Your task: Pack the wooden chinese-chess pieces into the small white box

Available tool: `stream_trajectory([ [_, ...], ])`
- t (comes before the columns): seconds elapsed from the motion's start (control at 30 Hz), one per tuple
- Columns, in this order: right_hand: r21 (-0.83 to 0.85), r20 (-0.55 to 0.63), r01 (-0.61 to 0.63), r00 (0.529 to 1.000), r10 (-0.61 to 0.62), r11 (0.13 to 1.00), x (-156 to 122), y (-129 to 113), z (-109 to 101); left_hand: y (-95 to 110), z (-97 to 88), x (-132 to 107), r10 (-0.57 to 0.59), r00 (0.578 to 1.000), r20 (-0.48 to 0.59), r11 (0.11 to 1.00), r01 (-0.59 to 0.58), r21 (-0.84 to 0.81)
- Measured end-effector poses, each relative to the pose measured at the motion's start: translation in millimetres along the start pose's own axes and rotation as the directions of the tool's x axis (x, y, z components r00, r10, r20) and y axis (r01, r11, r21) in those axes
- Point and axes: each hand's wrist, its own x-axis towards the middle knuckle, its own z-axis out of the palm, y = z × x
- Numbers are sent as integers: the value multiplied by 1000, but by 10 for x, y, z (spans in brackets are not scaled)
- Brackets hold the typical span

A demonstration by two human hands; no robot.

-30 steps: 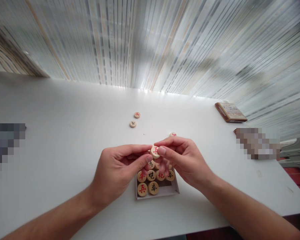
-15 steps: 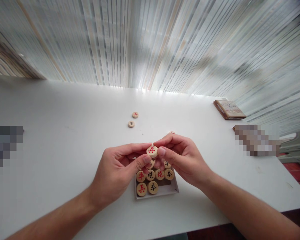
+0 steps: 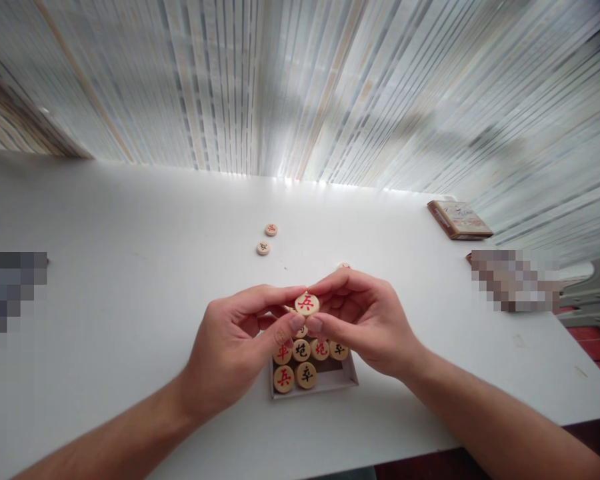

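Between the fingertips of my left hand (image 3: 245, 333) and my right hand (image 3: 365, 317) is a round wooden Chinese chess piece (image 3: 307, 304) with a red character facing me. Both hands pinch it by its edge, thumbs below and index fingers above. Beneath it lies a shallow open box (image 3: 337, 380), partly hidden by my hands. Inside are several chess pieces in rows, among them a red-marked piece (image 3: 283, 379) and a black-marked piece (image 3: 306, 375) in the front row. To the right of those two, the box's bottom shows.
Farther back on the white table (image 3: 130, 287) lie a red-marked piece (image 3: 271, 229) and a black-marked piece (image 3: 263, 248). Another red-marked piece (image 3: 345, 266) peeks out behind my right hand. A flat brown box (image 3: 460, 220) sits at the back right, before a striped curtain (image 3: 280, 87).
The held piece has turned so its red character stands more upright toward me. My right thumb has slid from its right side down to its lower edge.
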Motion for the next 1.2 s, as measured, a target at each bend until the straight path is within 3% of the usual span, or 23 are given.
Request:
stream_trajectory([
  [0.27,8,-7,6,1000,-6,1000,-5,-6,2,33,-5,33,70,998,0,995,-70,78],
  [0.47,2,10,-140,990,140,990,13,-61,-12,14,13,10,18,999,-48,997,-14,78],
  [0.63,100,41,-265,964,262,959,32,-58,-35,-21,13,-29,12,999,-30,1000,-12,-13],
  [0.8,164,98,-347,937,335,923,31,-50,-42,-16,3,-35,18,999,-40,1000,-17,12],
  [1.0,201,126,-339,940,318,919,34,-38,-43,-11,-4,-27,49,999,17,999,-48,-10],
  [1.2,110,77,-314,948,307,943,18,-34,-37,-44,-18,-43,129,989,77,979,-140,152],
])
